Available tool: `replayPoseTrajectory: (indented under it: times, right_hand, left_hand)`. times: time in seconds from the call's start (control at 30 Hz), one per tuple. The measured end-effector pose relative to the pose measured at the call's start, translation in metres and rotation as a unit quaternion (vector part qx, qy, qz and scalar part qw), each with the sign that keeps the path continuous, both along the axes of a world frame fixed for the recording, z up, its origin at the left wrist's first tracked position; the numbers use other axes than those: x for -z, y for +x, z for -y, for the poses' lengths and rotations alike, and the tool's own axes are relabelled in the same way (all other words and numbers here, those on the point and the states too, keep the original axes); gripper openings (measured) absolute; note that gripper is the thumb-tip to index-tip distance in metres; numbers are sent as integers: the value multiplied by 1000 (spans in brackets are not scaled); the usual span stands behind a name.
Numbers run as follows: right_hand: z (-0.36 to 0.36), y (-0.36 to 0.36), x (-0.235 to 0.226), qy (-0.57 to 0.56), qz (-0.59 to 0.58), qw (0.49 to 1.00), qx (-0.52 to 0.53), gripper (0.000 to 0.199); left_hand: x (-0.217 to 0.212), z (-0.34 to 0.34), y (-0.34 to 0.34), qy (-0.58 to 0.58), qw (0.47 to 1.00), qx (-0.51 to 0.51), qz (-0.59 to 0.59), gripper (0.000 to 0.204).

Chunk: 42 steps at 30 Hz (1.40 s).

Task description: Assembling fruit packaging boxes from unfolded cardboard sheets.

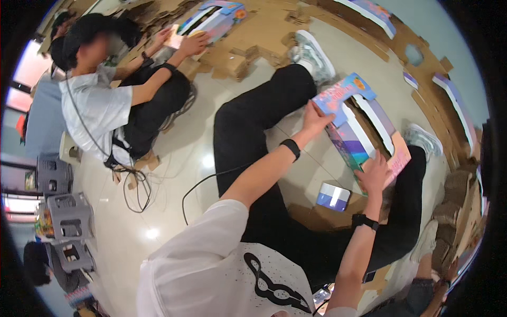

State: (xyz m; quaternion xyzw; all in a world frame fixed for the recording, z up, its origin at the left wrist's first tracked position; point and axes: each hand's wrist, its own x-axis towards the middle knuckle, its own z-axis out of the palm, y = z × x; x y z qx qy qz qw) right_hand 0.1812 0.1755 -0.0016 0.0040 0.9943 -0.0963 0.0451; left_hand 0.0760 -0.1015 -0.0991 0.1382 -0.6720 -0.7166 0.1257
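A colourful printed cardboard box [364, 129], blue, pink and purple with a white window cut-out, lies between my spread legs on the floor. My left hand [315, 119] grips its far end by the blue-and-pink flap. My right hand [374, 171] presses on its near pink corner. Both wrists wear black bands. A small folded blue-and-white card piece [333, 196] lies on the floor just below the box, on brown cardboard.
Another person [100, 100] sits on the floor at the upper left, hands on a similar colourful box [214, 18]. Brown cardboard scraps [248, 53] cover the far floor. Flat printed boxes [454, 100] line the right. Grey plastic stools [68, 216] stand left. A black cable [200, 185] trails across the floor.
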Motion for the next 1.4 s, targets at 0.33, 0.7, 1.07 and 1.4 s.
replayPoseTrajectory:
  times: [0.33,0.7,1.07,1.4]
  right_hand:
    - [-5,9,-2,8,-5,1000,19,109]
    - [7,7,-16,-7,-5,1000,27,107]
    - [7,8,-12,-14,-20,999,28,108]
    - [5,8,-10,-1,-26,999,31,110]
  left_hand:
    - [-61,-18,28,26,999,44,5,80]
    - [-46,-5,22,2,997,72,28,89]
    - [-34,0,18,-18,996,72,38,85]
    - [-33,-1,13,-38,996,68,35,89]
